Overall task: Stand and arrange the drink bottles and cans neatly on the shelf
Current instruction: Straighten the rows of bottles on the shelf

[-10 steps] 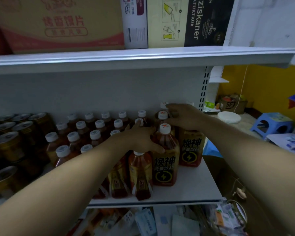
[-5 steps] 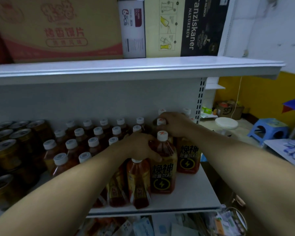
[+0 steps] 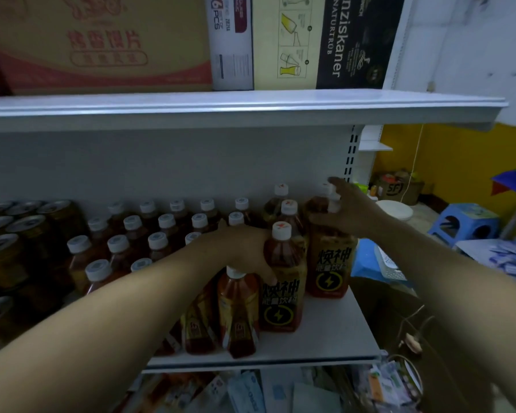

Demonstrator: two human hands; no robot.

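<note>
Your left hand [image 3: 248, 248] grips the upright front bottle [image 3: 280, 302]; your right hand [image 3: 350, 211], just beside, seemingly clasps the neck of the right bottle [image 3: 329, 263].

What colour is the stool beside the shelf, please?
Blue stool, seen best in the head view.
</note>
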